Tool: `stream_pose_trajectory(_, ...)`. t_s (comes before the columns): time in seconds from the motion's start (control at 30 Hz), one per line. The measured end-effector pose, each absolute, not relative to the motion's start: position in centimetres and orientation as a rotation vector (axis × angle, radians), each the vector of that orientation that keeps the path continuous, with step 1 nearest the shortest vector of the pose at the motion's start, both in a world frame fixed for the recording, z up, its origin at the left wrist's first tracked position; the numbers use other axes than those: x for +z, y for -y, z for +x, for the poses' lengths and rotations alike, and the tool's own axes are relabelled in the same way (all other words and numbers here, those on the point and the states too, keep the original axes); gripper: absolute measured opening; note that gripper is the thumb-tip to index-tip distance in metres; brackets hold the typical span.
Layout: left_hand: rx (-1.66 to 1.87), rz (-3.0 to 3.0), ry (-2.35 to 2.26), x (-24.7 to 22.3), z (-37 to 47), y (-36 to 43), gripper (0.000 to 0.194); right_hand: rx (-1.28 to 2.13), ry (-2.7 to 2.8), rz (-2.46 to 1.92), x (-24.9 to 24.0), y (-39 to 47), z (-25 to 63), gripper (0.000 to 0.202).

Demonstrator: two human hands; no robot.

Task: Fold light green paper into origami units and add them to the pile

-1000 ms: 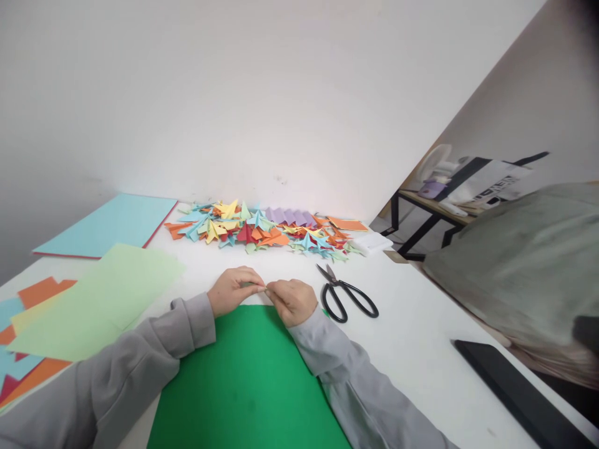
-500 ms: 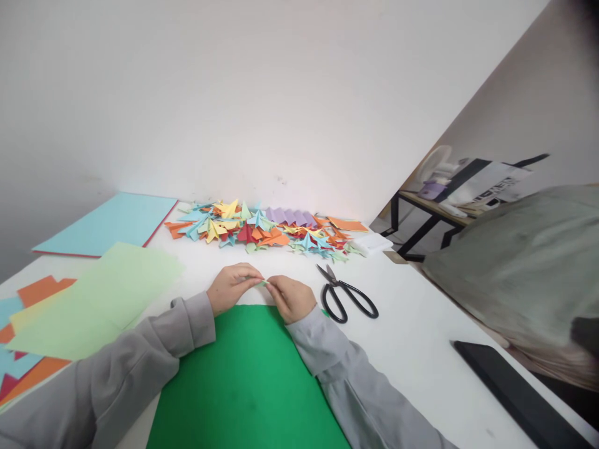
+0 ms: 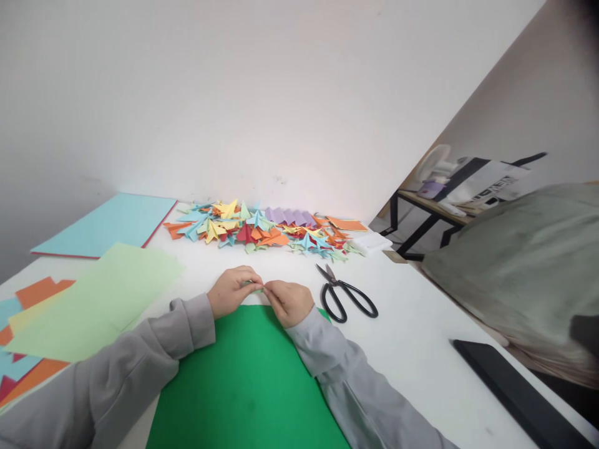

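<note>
Pale green paper [image 3: 100, 299] lies L of the bright green sheet [image 3: 248, 386]. Folded paper pile [image 3: 253, 232] is beyond that sheet. L hand [image 3: 235, 290] is at the sheet's far edge, fingertips pinching a tiny greenish bit [image 3: 261, 290], mostly hidden tbh, & R hand [image 3: 291, 302] pinches it too. Scissors [image 3: 332, 284], blades apart, sit just R of the sheet's far end; black slab [image 3: 510, 386], well R.
</note>
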State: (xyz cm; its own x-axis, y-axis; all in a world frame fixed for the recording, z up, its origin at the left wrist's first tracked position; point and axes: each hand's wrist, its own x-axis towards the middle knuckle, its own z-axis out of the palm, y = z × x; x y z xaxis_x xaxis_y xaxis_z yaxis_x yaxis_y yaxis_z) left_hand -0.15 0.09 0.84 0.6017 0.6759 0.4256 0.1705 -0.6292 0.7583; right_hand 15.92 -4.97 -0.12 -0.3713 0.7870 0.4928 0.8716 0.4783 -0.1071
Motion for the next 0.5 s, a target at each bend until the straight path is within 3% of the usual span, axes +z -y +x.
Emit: stream_pose_trajectory(0.5,0.996,1.966,-0.763,1.26,-0.15,-0.04,0.01,-0.154,2.057,-1.333,0.03,4.87,16.25,0.021)
